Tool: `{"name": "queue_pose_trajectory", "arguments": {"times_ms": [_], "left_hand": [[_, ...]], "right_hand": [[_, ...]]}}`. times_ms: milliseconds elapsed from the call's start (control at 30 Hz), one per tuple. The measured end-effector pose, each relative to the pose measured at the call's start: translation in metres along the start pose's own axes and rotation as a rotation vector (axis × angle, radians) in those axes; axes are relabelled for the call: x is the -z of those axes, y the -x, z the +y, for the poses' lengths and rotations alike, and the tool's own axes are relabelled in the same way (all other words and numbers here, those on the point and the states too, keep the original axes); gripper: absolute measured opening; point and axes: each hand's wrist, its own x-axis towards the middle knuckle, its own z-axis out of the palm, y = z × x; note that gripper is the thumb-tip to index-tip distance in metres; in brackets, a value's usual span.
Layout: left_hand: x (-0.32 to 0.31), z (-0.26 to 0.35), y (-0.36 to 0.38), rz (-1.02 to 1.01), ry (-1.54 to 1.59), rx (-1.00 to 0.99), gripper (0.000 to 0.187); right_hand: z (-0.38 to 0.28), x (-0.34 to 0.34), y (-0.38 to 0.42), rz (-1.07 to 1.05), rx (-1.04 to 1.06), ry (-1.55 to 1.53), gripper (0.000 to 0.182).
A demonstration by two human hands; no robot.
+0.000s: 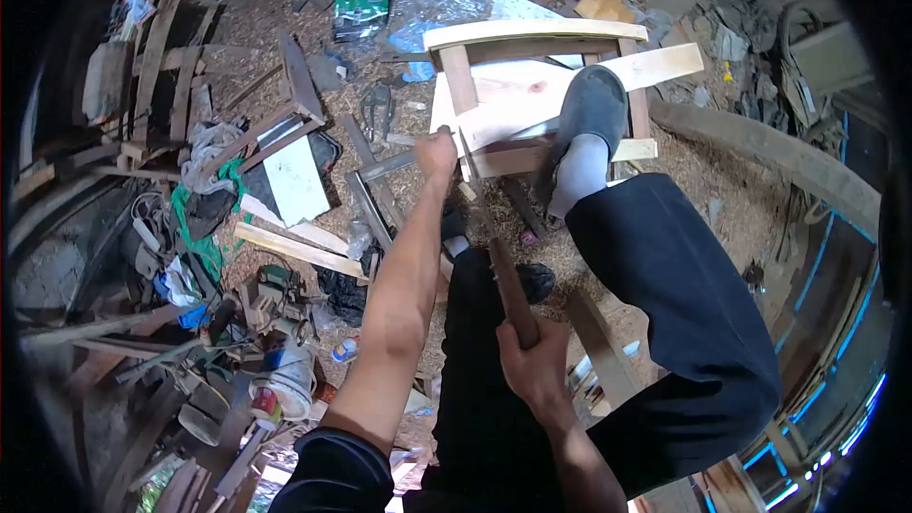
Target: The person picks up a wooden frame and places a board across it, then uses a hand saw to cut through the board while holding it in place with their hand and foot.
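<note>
My right hand is closed around the brown wooden handle of a saw. The saw's thin blade runs forward from the handle to the near-left end of a pale wooden board, touching or just beside it. My left hand grips that end of the board, left of the blade; its fingertips are partly hidden. The board lies slanted across a low wooden frame. My right foot, in a grey shoe, presses down on the board.
Sawdust and scraps cover the floor. A green packet lies beyond the frame. To the left are a white panel, loose pale slats and green netting. A white bucket stands at lower left. A long curved timber extends on the right.
</note>
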Motion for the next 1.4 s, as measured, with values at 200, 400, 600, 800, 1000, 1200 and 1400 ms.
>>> {"name": "queue_pose_trajectory", "arguments": {"times_ms": [200, 400, 600, 800, 1000, 1200, 1400], "left_hand": [[-0.016, -0.020, -0.019, -0.078, 0.005, -0.033, 0.039], [-0.016, -0.026, -0.015, -0.043, 0.097, -0.149, 0.040], [-0.033, -0.048, -0.031, -0.020, -0.207, -0.357, 0.035], [-0.023, -0.032, -0.023, -0.103, -0.055, -0.007, 0.039], [-0.033, -0.053, -0.033, -0.180, -0.303, -0.349, 0.037], [-0.014, -0.019, -0.014, -0.107, -0.135, 0.050, 0.039], [-0.012, -0.017, -0.017, -0.090, -0.075, 0.118, 0.039]], "right_hand": [[0.013, -0.024, 0.008, 0.076, 0.239, 0.056, 0.020], [0.004, 0.021, 0.011, 0.086, 0.235, -0.013, 0.016], [-0.002, 0.016, -0.019, 0.013, 0.113, -0.123, 0.021], [0.017, 0.004, -0.032, 0.067, 0.109, -0.113, 0.025], [-0.021, -0.040, -0.113, 0.120, 0.178, 0.027, 0.028], [0.000, -0.019, -0.065, 0.046, 0.187, -0.060, 0.032], [-0.036, -0.051, -0.154, 0.078, 0.214, -0.019, 0.038]]}}
